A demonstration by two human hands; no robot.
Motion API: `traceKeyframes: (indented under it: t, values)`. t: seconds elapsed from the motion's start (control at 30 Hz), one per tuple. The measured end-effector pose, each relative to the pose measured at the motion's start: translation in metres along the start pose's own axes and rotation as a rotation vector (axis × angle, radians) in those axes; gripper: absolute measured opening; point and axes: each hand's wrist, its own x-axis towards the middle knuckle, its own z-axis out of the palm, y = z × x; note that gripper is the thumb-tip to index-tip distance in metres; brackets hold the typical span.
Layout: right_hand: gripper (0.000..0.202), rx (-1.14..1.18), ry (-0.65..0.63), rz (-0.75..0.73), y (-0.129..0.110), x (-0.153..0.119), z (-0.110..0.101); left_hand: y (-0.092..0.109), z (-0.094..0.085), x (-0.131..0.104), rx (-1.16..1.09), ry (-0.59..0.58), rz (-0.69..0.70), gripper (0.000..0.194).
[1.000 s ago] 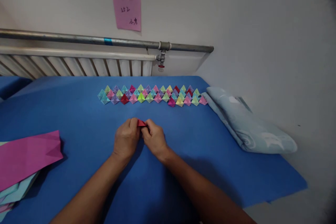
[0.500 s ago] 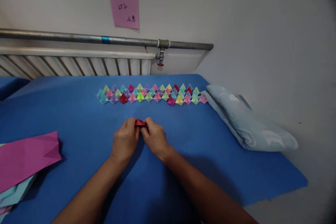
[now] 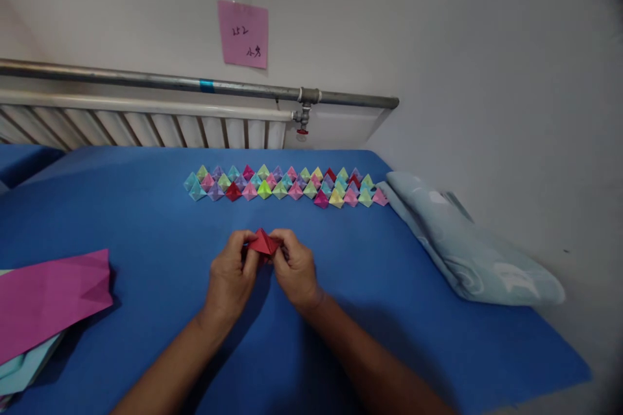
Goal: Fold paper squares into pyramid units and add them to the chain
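A small red folded paper piece [image 3: 263,242] with a pointed top is held between both hands above the blue surface [image 3: 160,233]. My left hand [image 3: 232,275] pinches its left side with thumb and fingers. On its right side, my right hand [image 3: 294,267] grips it in the same way. Beyond the hands lie rows of small folded paper pieces [image 3: 264,190] in pink, green, blue, purple, yellow and red, set close together. The undersides of the red piece are partly hidden by the fingers.
Larger magenta paper [image 3: 53,301] lies over light blue sheets [image 3: 32,366] at the left. A folded pale green cloth [image 3: 452,240] rests at the right. Behind the surface are a white radiator [image 3: 189,130], a metal pipe [image 3: 156,80] and a pink note [image 3: 244,35] on the wall.
The red paper piece shows more of its faces between the fingers, and both hands sit slightly lower in view. The whole scene has shifted a little down and right.
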Motion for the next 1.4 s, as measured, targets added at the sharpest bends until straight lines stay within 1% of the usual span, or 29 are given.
traceKeyframes:
  t: [0.2,0.4,0.5,0.6,0.67,0.73,0.8,0.83,0.9,0.97,1.03,1.2,1.4]
  values:
    - [0.017,0.076,0.025,0.012,-0.002,-0.003,0.0,-0.001,-0.004,0.0,-0.067,-0.022,0.007,0.016]
    - [0.016,0.191,0.039,-0.096,-0.001,-0.005,-0.001,0.002,-0.011,0.0,-0.214,-0.056,0.02,0.018]
    - [0.017,0.236,0.064,-0.133,-0.001,-0.006,-0.004,0.006,-0.016,0.001,-0.289,-0.116,0.005,0.017]
    - [0.021,0.225,0.074,-0.161,-0.003,-0.006,-0.007,0.009,-0.022,0.002,-0.41,-0.21,-0.076,0.016]
    - [0.022,0.198,0.058,-0.195,-0.006,-0.006,-0.009,0.011,-0.022,0.004,-0.493,-0.232,-0.168,0.015]
    - [0.024,0.166,0.034,-0.237,-0.009,-0.006,-0.011,0.012,-0.02,0.005,-0.559,-0.201,-0.261,0.016]
    - [0.024,0.131,0.005,-0.271,-0.012,-0.007,-0.012,0.011,-0.018,0.006,-0.609,-0.148,-0.325,0.02]
    - [0.024,0.12,-0.007,-0.27,-0.013,-0.007,-0.012,0.011,-0.016,0.007,-0.629,-0.129,-0.342,0.022]
    - [0.02,0.144,0.0,-0.216,-0.014,-0.007,-0.013,0.009,-0.016,0.007,-0.65,-0.123,-0.352,0.03]
    - [0.017,0.213,0.029,-0.111,-0.015,-0.007,-0.015,0.008,-0.016,0.007,-0.636,-0.154,-0.347,0.04]
    - [0.017,0.259,0.031,-0.036,-0.016,-0.005,-0.017,0.007,-0.017,0.005,-0.607,-0.2,-0.329,0.046]
    - [0.012,0.234,-0.048,-0.025,-0.02,-0.002,-0.02,0.005,-0.018,0.001,-0.55,-0.295,-0.256,0.045]
    - [0.009,0.269,-0.03,-0.017,-0.026,-0.003,-0.022,0.004,-0.019,0.0,-0.484,-0.303,-0.22,0.042]
